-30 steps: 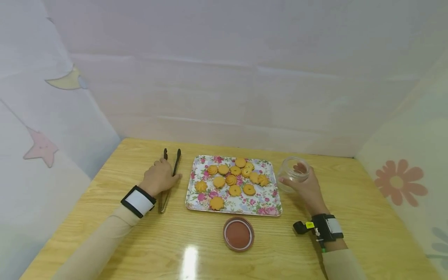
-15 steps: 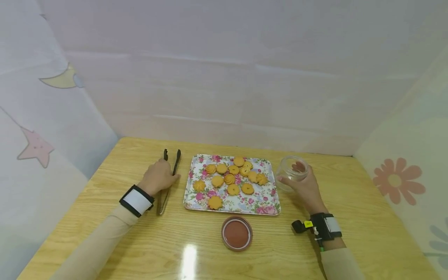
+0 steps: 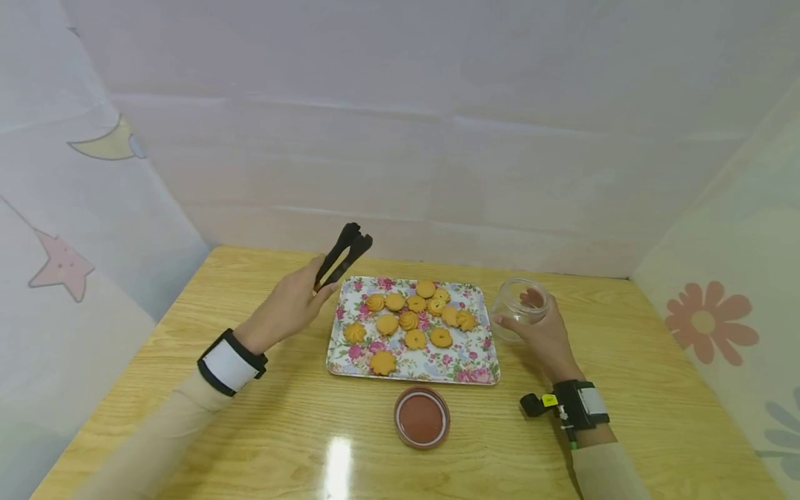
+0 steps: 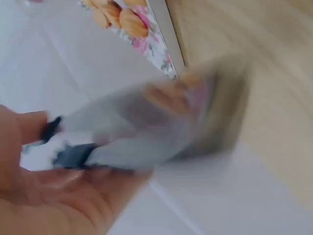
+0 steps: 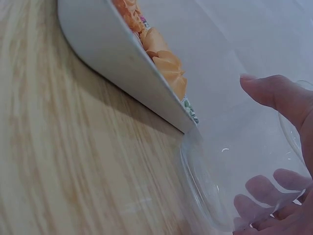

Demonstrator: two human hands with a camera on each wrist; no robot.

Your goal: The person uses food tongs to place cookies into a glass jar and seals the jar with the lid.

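The left hand (image 3: 289,305) grips the black tongs (image 3: 342,254), fingers curled round the handle, tips raised above the floral tray's (image 3: 476,361) far-left corner (the wrist view is blurred); the right hand (image 3: 545,336) wraps thumb and fingers around the glass jar (image 3: 520,305), just right of the tray.

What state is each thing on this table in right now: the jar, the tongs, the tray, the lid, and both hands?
Glass jar: open, empty, standing on the table.
Lid: off the jar, lying on the table in front of the tray.
Tongs: lifted off the table, tips nearly closed, holding nothing.
Tray: flat on the table, carrying cookies.
Left hand: grips the tongs.
Right hand: holds the glass jar.
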